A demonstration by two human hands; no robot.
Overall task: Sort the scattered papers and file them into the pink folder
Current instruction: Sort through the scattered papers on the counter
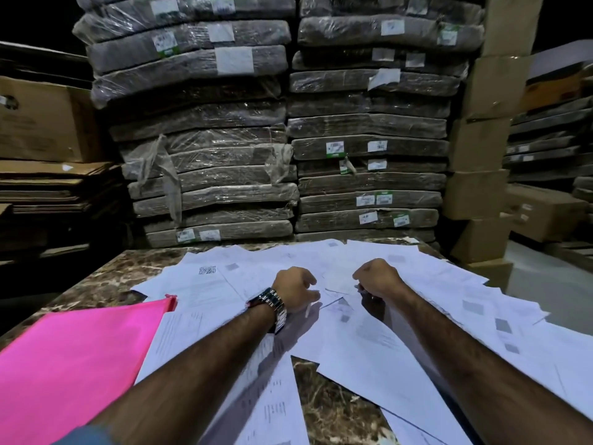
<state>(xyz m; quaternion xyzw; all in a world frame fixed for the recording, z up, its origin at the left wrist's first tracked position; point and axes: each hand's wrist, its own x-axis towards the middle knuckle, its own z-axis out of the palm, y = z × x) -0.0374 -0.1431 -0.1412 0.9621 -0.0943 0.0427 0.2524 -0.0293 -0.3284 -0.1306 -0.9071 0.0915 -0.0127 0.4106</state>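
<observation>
The counter (pixel 106 277) carries overlapping papers (pixel 433 284) spreading right from the pink folder (pixel 73 358) to the far and right edges. A hasty pull there could, I judge, sweep loose sheets off or crease them. The folder lies flat, seemingly closed, its contents hidden, with sheets touching its right edge. Right of it, the left hand (pixel 295 289) and right hand (pixel 377 277) curl their fingers onto the sheets; whether they pinch one, I cannot tell.

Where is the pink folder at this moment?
In the head view the pink folder lies flat on the table's near left, beside the left forearm, with scattered papers bordering its right edge.
</observation>
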